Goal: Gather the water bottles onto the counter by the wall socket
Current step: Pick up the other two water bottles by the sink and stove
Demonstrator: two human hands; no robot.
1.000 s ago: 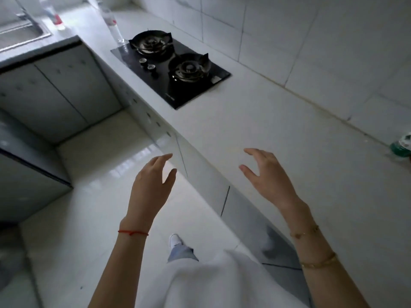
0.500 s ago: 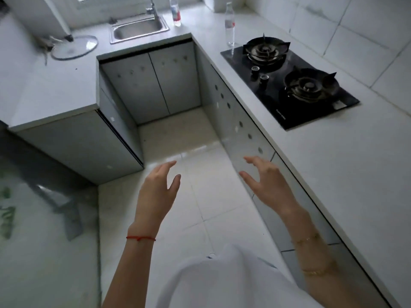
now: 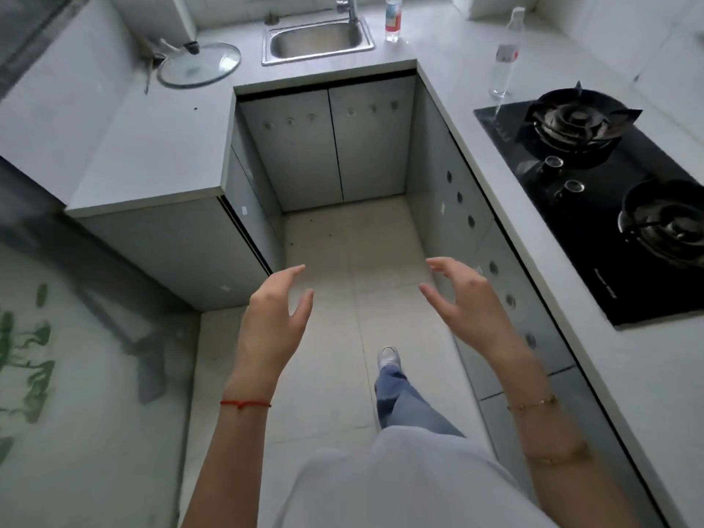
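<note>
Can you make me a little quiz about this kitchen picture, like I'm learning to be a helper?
1. True or false: the left hand is holding a bottle.
2. How many water bottles stand on the counter?
A) one B) two C) four
3. Fill in: the bottle with the red label stands right beside the ____.

Key:
1. False; both it and the right hand are open and empty.
2. B; the red-labelled one and the clear bottle near the stove.
3. Sink.
</note>
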